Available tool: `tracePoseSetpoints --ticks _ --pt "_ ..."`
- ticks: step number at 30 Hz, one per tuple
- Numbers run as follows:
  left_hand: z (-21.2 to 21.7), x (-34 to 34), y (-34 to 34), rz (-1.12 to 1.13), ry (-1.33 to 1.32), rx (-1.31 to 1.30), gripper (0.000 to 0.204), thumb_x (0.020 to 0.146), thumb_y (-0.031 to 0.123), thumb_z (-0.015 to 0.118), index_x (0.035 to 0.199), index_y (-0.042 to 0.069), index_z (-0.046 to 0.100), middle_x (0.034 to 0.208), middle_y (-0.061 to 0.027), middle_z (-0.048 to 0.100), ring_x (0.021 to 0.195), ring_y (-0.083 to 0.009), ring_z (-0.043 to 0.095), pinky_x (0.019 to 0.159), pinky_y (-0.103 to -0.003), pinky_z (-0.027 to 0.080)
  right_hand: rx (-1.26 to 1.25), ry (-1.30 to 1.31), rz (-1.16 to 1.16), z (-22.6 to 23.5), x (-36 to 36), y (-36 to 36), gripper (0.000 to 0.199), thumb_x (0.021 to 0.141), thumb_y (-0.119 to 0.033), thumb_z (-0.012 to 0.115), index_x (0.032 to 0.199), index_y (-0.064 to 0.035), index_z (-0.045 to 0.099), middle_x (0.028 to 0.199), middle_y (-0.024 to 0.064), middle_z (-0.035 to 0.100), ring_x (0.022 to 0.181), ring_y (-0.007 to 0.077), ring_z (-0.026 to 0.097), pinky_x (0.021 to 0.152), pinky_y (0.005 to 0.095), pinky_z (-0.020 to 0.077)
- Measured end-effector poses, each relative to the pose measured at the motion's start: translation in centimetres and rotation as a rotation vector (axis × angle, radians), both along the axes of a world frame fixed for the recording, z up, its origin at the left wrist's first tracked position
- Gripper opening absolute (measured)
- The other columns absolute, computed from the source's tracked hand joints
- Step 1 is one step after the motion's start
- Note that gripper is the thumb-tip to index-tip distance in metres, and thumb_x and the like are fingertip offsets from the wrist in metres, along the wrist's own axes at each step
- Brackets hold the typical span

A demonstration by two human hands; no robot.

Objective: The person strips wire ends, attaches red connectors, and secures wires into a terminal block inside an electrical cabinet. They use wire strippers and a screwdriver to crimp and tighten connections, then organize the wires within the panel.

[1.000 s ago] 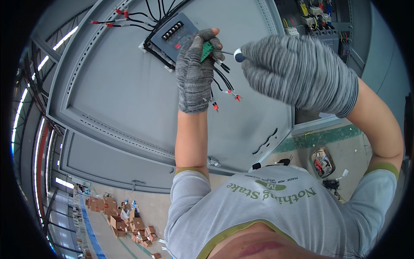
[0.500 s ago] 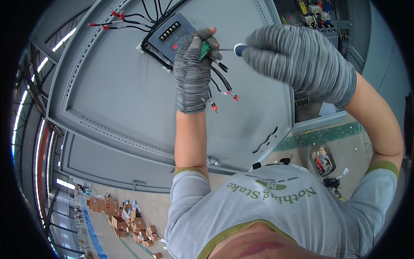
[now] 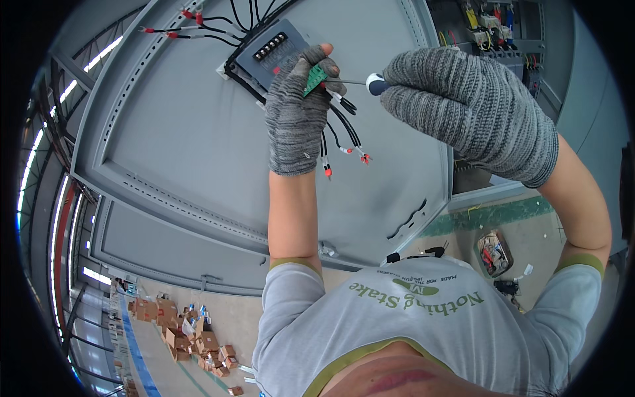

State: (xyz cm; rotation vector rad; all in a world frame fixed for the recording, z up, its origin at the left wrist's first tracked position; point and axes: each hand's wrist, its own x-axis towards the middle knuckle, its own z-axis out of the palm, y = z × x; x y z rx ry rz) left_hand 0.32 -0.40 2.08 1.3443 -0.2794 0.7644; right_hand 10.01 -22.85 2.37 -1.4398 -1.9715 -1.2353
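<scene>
In my gloved left hand [image 3: 297,112] is a green terminal block [image 3: 315,80], gripped between thumb and fingers. My gloved right hand [image 3: 469,109] is closed around the dark blue and white handle of a screwdriver [image 3: 376,84]. Its thin shaft runs left to the block's side, where my left fingertips partly hide the tip. Right behind my left hand, a dark grey device [image 3: 272,49] with a row of screw terminals sits on the grey cabinet door. Black wires [image 3: 345,126] with red and white sleeved ends hang below the block.
More black wires with red ends [image 3: 192,26] stick out at the upper left of the grey door panel [image 3: 198,145]. An open cabinet with coloured wiring [image 3: 493,26] stands at the upper right. On the floor are a tool bin [image 3: 495,255] and cardboard boxes [image 3: 206,342].
My right hand and the screwdriver have shifted slightly right and down, and the hand has turned a little. The left hand still holds the green block. The whole view has shifted slightly.
</scene>
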Motion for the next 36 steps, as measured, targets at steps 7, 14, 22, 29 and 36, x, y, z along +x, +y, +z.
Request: tracePoseSetpoints --ticks 7,14,22,29,36 --pt "-0.3 0.4 0.6 -0.046 0.030 -0.020 0.034 0.097 0.018 0.044 0.110 -0.010 0.056 0.081 -0.0130 0.059 0.070 -0.0184 0.054 0.065 -0.031 0.047 -0.047 0.055 -0.006 -0.1 0.2 0.0 0.034 0.078 -0.004 0.061 0.112 -0.0078 0.060 0.109 0.0142 0.061 0.094 0.0284 0.064 0.075 0.0335 0.0556" --pt "-0.3 0.4 -0.1 0.101 0.015 0.180 0.033 0.097 0.019 0.045 0.110 -0.009 0.058 0.080 -0.0109 0.059 0.071 -0.0175 0.055 0.065 -0.030 0.048 -0.009 -0.184 -0.056 -0.7 -0.2 0.6 0.033 0.080 -0.007 0.060 0.113 -0.0080 0.060 0.110 0.0138 0.060 0.093 0.0284 0.064 0.072 0.0329 0.0560" --pt "-0.9 1.1 0.7 0.080 0.063 0.182 0.033 0.097 0.019 0.045 0.110 -0.008 0.059 0.081 -0.0098 0.059 0.067 -0.0159 0.056 0.066 -0.029 0.048 -0.129 -0.073 -0.099 -0.3 0.4 0.1 0.034 0.082 -0.010 0.059 0.116 -0.0084 0.057 0.113 0.0150 0.060 0.093 0.0279 0.063 0.071 0.0341 0.0555" --pt "-0.6 1.3 0.6 0.096 0.021 0.215 0.033 0.097 0.020 0.045 0.111 -0.007 0.059 0.080 -0.0089 0.060 0.067 -0.0152 0.056 0.066 -0.028 0.048 -0.061 -0.143 -0.105 -0.3 0.6 0.3 0.032 0.081 -0.010 0.058 0.113 -0.0066 0.058 0.114 0.0162 0.059 0.095 0.0281 0.063 0.073 0.0345 0.0553" --pt "-0.6 1.0 0.4 0.153 0.091 0.252 0.034 0.097 0.018 0.044 0.112 -0.010 0.057 0.083 -0.0091 0.057 0.071 -0.0144 0.052 0.068 -0.025 0.044 -0.065 -0.183 -0.081 -0.1 1.1 0.8 0.034 0.079 -0.011 0.059 0.112 -0.0046 0.060 0.109 0.0142 0.061 0.091 0.0251 0.064 0.072 0.0323 0.0550"
